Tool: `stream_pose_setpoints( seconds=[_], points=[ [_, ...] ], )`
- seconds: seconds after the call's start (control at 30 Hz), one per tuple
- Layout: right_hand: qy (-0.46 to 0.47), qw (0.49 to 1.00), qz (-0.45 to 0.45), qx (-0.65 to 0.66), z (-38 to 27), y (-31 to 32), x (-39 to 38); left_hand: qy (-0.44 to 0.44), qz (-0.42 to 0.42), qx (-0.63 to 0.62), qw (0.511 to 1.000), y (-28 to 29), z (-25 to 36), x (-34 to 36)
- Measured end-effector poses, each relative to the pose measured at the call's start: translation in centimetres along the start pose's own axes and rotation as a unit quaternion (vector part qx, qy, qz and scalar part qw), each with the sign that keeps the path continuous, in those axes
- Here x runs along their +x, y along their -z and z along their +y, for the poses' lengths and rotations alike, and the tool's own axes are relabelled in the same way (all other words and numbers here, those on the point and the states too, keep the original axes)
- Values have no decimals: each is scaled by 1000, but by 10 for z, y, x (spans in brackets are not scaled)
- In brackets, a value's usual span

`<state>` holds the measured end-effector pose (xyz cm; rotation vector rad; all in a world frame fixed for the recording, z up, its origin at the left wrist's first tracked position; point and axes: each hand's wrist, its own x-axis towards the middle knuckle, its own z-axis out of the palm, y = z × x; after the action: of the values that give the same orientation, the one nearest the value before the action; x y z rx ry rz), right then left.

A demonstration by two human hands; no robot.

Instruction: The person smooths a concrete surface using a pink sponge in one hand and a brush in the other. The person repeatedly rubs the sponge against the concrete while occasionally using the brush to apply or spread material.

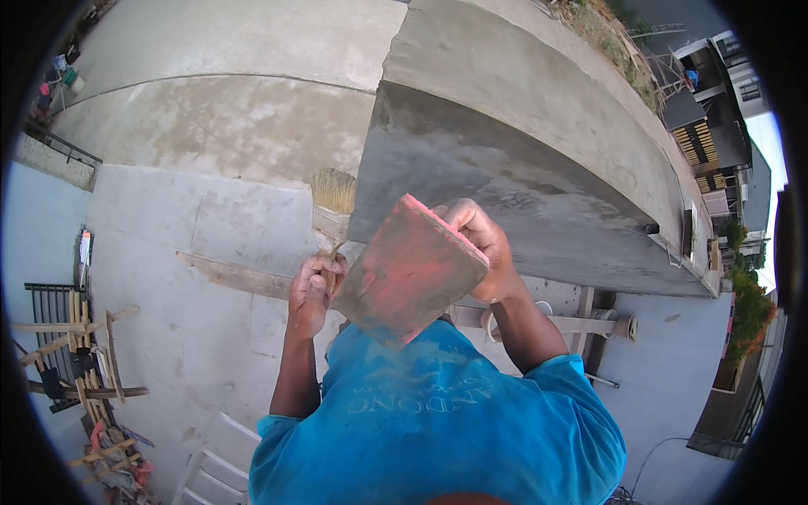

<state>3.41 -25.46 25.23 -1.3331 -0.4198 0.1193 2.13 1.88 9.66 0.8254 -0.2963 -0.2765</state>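
Note:
My left hand (313, 295) is closed on the handle of a wide pale-bristled brush (332, 202), held bristles away from me. Held in front of my chest is a pink float (412, 261), its face smeared with grey cement, with my right hand (481, 252) gripping it at the right edge. Its lower left part is close to my left hand; I cannot tell whether they touch. Beyond both hands rises a raised concrete structure, with a darker grey plastered face (471, 168) and a lighter band (522, 76) along it.
A pale ladder (215, 463) lies low at the left, near wooden scraps (88, 353) and a metal grille (50, 299). A long plank (236, 273) runs behind my left hand. Poles and a bucket (539, 324) are below the structure at right. Buildings (707, 126) stand beyond.

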Motion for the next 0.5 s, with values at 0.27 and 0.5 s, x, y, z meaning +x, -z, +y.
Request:
stream_pose_setpoints(
  seconds=[0.27, 0.5],
  points=[
    [-236, 965, -110, 17, 60, -35, 22, 127, 5, -231, 965, 13, -28, -26],
    [-194, 977, -50, -75, 76, -51, 17, 77, -45, -283, 955, 28, -56, -51]
  ],
)
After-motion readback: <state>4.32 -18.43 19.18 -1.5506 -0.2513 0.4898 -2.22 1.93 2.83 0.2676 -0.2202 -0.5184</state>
